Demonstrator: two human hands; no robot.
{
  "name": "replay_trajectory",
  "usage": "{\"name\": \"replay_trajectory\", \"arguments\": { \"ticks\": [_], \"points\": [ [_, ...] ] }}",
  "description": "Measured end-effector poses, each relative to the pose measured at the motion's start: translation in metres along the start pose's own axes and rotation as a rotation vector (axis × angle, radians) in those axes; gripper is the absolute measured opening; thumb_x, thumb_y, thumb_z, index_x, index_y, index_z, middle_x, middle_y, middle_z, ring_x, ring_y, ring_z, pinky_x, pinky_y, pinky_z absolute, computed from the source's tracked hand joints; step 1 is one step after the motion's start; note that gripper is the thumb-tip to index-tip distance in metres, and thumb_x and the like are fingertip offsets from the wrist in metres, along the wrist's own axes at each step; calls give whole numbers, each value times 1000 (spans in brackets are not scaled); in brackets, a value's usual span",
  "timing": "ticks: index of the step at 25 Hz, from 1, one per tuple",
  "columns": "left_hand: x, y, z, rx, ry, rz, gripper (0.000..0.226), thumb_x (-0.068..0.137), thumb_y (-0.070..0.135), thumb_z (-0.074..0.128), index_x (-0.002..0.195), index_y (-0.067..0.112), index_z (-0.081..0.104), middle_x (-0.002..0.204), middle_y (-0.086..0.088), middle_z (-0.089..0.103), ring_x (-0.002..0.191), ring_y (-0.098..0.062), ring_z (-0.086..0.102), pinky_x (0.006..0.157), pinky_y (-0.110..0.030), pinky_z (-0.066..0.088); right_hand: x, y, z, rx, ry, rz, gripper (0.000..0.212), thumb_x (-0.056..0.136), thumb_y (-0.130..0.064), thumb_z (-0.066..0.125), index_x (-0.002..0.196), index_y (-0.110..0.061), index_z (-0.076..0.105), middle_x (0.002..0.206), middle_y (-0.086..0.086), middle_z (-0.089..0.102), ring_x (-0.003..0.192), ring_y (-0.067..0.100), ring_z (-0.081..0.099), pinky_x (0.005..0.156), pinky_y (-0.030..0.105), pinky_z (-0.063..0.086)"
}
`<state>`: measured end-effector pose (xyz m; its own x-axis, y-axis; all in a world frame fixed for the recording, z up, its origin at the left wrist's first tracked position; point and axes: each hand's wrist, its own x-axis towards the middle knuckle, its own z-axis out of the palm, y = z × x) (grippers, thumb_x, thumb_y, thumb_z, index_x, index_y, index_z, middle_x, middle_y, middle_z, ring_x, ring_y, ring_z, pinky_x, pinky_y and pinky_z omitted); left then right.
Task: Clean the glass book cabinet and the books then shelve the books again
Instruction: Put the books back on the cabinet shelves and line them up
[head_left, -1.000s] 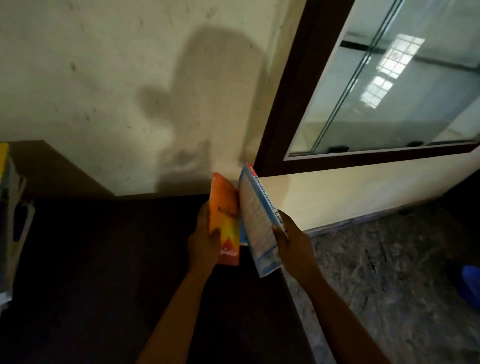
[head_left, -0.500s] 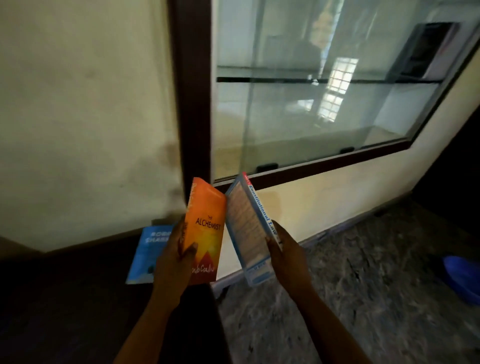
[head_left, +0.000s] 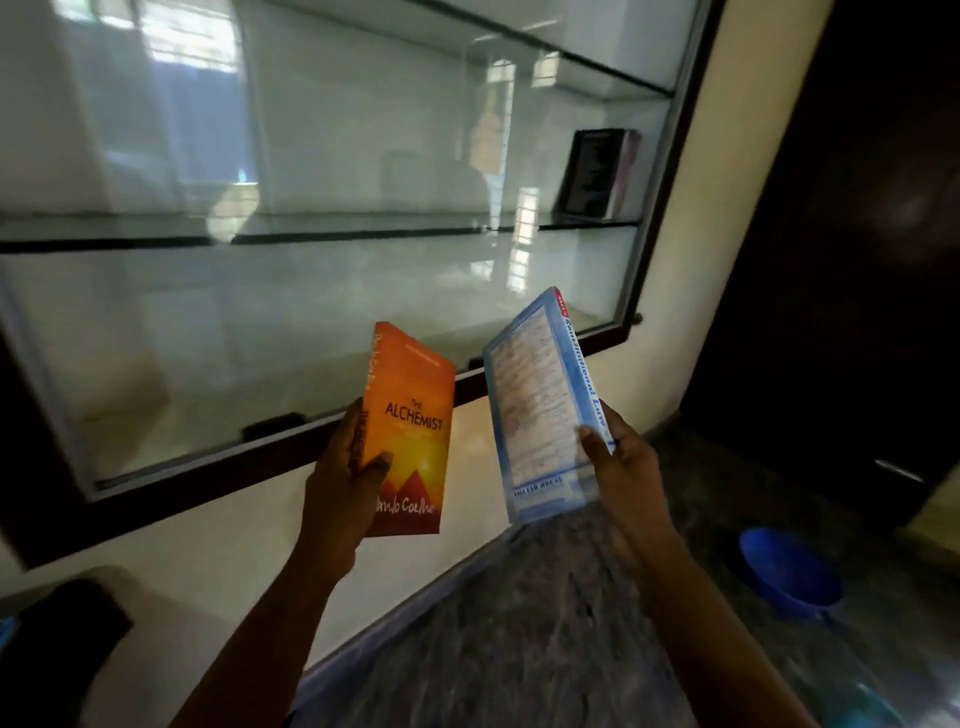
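My left hand grips an orange book, "The Alchemist", by its lower spine, cover facing me. My right hand holds a pale blue book by its lower right edge, tilted left. Both books are raised in front of the glass book cabinet, below its dark lower frame. Behind the sliding glass, the bottom shelf looks bare. A dark book stands alone at the right end of the middle glass shelf.
A blue plastic basin sits on the mottled stone floor at the lower right. A dark doorway or panel fills the right side. A dark surface shows at the lower left corner.
The view has swung right and up, from the wall and dark table to the cabinet front. Both hands have lifted the books higher and spread them apart.
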<state>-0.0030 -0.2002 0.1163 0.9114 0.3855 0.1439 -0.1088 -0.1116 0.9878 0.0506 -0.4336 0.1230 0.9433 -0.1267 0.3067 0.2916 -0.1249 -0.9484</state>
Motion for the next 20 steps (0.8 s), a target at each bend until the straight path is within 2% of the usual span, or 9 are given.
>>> {"name": "replay_trajectory", "arguments": {
  "ticks": [3,6,8,10,12,16,19,20],
  "points": [
    [42,11,63,-9,-68,113,57,93,9,54,142,29,35,132,-7,53,110,-29,58,91,-52,49,53,5,-33,195,146,-4,33,93,-12,53,125,-9,54,111,13,65,94,28,65,82,47,54],
    [94,16,135,24,-143,215,55,93,13,54,142,28,34,133,-7,53,108,-25,57,87,-44,50,121,26,-60,400,132,129,28,88,-14,62,114,-7,58,106,14,68,94,32,66,84,51,53],
    [135,17,183,64,-162,261,55,93,12,54,143,25,33,135,-6,50,107,-21,54,83,-34,46,173,53,-67,362,125,285,26,89,-13,60,113,-5,57,105,18,66,93,35,65,87,57,50],
    [178,16,224,89,-150,273,56,93,10,53,144,23,33,136,-6,50,106,-18,52,79,-27,43,219,80,-69,327,178,328,26,91,-12,57,117,-6,55,110,20,64,95,36,64,87,58,50],
    [222,20,259,77,-135,262,56,94,11,53,144,23,33,136,-7,51,103,-19,55,70,-23,44,266,93,-73,326,211,272,19,92,-10,55,111,-13,56,113,17,63,95,32,64,88,56,50],
    [309,41,328,75,-101,268,58,94,12,53,145,28,30,133,-6,52,100,-23,58,68,-26,48,375,86,-88,170,185,32,21,94,-14,53,112,-22,52,110,4,63,92,15,64,83,43,55],
    [356,61,369,63,-40,365,60,93,9,54,144,31,31,134,-9,53,103,-26,60,84,-38,51,448,74,-89,158,167,-71,26,94,-16,53,119,-22,50,118,4,61,102,20,62,87,47,53],
    [368,70,380,42,-24,397,60,93,7,53,144,30,30,135,-8,52,102,-23,58,86,-37,49,468,69,-87,175,165,-100,29,93,-14,52,122,-20,50,120,5,60,106,22,61,89,48,52]
  ]
}}
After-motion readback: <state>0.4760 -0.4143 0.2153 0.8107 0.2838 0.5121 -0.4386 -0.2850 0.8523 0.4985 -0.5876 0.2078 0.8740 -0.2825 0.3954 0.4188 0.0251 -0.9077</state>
